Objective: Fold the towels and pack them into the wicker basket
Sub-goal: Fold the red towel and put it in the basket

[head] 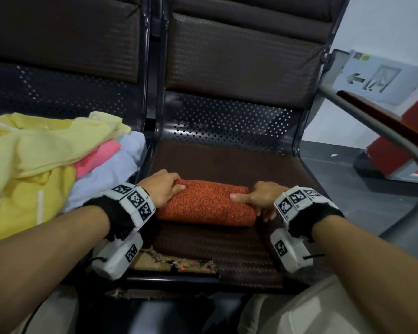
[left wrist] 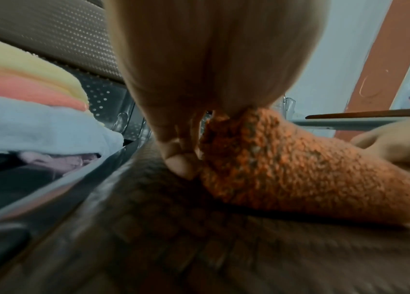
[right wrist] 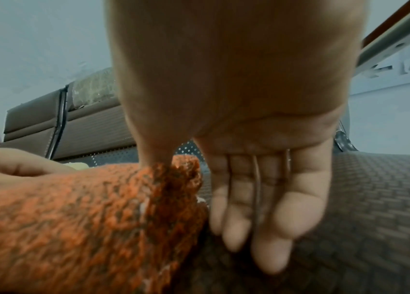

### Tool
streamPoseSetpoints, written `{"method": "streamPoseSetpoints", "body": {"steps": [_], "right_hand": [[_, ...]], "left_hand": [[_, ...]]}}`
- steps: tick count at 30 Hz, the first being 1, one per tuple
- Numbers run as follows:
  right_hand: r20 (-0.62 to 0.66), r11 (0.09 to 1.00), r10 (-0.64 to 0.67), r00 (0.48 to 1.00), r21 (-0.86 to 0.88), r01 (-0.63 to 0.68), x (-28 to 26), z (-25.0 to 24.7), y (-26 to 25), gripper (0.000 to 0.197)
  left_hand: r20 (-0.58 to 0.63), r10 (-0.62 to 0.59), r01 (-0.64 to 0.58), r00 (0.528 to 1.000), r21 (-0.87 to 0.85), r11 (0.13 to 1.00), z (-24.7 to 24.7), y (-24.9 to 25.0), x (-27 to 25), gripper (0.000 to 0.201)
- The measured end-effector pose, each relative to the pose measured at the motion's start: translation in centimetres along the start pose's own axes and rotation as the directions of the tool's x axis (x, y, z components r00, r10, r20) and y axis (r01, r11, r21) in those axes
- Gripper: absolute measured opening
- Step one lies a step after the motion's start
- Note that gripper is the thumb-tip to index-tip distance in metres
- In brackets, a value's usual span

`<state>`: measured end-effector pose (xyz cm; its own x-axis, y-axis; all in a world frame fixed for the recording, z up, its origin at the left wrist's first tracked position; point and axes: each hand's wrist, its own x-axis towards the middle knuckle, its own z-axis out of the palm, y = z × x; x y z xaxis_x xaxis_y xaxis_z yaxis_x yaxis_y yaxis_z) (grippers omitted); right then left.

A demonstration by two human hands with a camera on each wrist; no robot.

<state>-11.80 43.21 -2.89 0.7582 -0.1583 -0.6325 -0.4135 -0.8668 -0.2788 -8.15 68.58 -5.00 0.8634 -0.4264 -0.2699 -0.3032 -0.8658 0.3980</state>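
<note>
A folded orange knitted towel point(head: 205, 203) lies across the brown seat cushion point(head: 227, 162). My left hand point(head: 164, 189) grips its left end, thumb on top and fingers curled at the edge; the left wrist view shows those fingertips point(left wrist: 181, 155) tucked against the orange towel point(left wrist: 299, 169). My right hand point(head: 256, 198) is at the right end, thumb laid on top. In the right wrist view its fingers point(right wrist: 261, 199) hang straight down just beside the orange towel point(right wrist: 60, 218). No wicker basket is in view.
A loose pile of yellow, pink and light blue towels point(head: 46, 160) covers the seat to the left. A grey metal armrest point(head: 381, 131) curves along the right side. The cushion's front edge point(head: 174, 261) is torn. Perforated metal and padded backrests rise behind.
</note>
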Motion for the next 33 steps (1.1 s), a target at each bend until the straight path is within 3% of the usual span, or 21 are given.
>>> {"method": "streamPoseSetpoints", "body": {"steps": [4, 8, 10, 12, 15, 17, 19, 22, 24, 28, 33], "right_hand": [[0.037, 0.997, 0.017, 0.999, 0.073, -0.020, 0.5, 0.4, -0.8, 0.060], [0.068, 0.931, 0.042, 0.997, 0.361, -0.064, -0.4, 0.4, -1.5, 0.050], [0.020, 0.897, -0.017, 1.000, 0.441, 0.006, -1.4, -0.4, -1.9, 0.048], [-0.101, 0.887, -0.128, 0.987, 0.434, 0.159, -2.5, -1.4, -2.6, 0.039], [-0.312, 0.852, -0.322, 0.894, 0.316, 0.417, -4.9, -2.8, -4.3, 0.025], [-0.402, 0.800, -0.428, 0.809, 0.249, 0.547, -7.3, -3.6, -5.5, 0.026], [-0.448, 0.724, -0.527, 0.722, 0.209, 0.658, -10.3, -4.5, -6.3, 0.033], [-0.506, 0.632, -0.592, 0.627, 0.191, 0.751, -15.0, -6.4, -6.5, 0.037], [-0.540, 0.601, -0.607, 0.583, 0.169, 0.781, -17.9, -7.5, -6.0, 0.037], [-0.612, 0.543, -0.578, 0.540, 0.206, 0.814, -22.5, -8.5, -2.8, 0.038], [-0.770, 0.401, -0.378, 0.513, 0.363, 0.841, -27.4, -7.3, 5.1, 0.036]], "left_hand": [[0.041, -0.010, 0.011, 0.999, -0.023, 1.000, -0.3, 0.5, -0.2, 0.038], [0.067, -0.006, 0.012, 0.998, -0.087, 0.996, -0.3, 1.0, -1.1, 0.035], [0.106, -0.020, 0.034, 0.994, -0.130, 0.991, -0.3, 1.3, -1.9, 0.036], [0.117, -0.018, 0.026, 0.993, -0.065, 0.998, -0.9, 1.5, -2.3, 0.047], [0.014, 0.065, -0.065, 0.998, 0.028, 0.997, -2.7, 2.3, -3.2, 0.081], [-0.094, 0.189, -0.196, 0.978, -0.073, 0.978, -4.1, 3.4, -4.4, 0.102], [-0.223, 0.298, -0.346, 0.928, -0.221, 0.912, -5.7, 5.0, -5.9, 0.115], [-0.307, 0.337, -0.430, 0.890, -0.318, 0.845, -8.4, 7.6, -8.1, 0.124], [-0.300, 0.353, -0.444, 0.886, -0.331, 0.833, -10.3, 9.4, -9.5, 0.116], [-0.164, 0.432, -0.462, 0.887, -0.344, 0.818, -12.3, 13.2, -12.1, 0.074], [-0.067, 0.489, -0.483, 0.870, -0.317, 0.816, -11.1, 18.4, -14.0, 0.043]]}}
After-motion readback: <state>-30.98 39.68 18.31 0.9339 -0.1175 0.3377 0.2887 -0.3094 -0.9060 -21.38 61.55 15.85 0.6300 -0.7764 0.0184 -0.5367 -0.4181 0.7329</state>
